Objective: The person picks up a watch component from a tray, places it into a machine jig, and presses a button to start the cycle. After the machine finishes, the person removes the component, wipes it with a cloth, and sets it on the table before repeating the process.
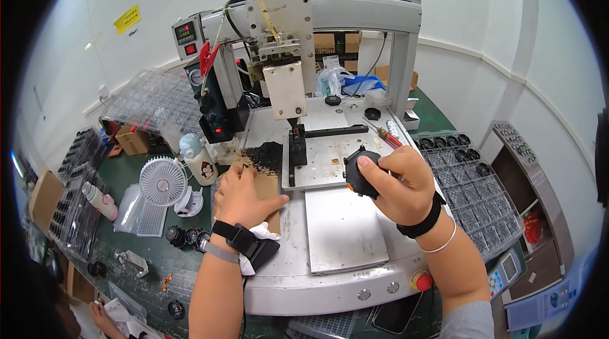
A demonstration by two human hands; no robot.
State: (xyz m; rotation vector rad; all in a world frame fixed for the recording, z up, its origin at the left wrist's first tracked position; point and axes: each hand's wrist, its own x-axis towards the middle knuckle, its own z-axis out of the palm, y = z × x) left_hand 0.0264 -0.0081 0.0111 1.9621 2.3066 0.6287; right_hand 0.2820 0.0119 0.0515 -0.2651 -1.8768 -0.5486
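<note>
My right hand (406,183) grips a black, round watch-like case (361,171) with an orange mark on its edge, held up over the right side of the machine's metal plate (336,177). My left hand (244,194) has its thumb stretched out and fingers apart, resting on a piece of brown cardboard (268,190). Just beyond those fingertips lies a crusty black smear (263,156). Between the hands, the machine's dispensing head (285,91) stands with its nozzle at a black fixture (297,149) on the plate. Black straps circle both wrists.
A red-handled screwdriver (388,138) lies at the plate's right. Beyond it, a clear tray of black rings (469,187) covers the right side. A white fan (163,180) and a bottle (202,164) stand left. The red stop button (421,280) sits on the front panel.
</note>
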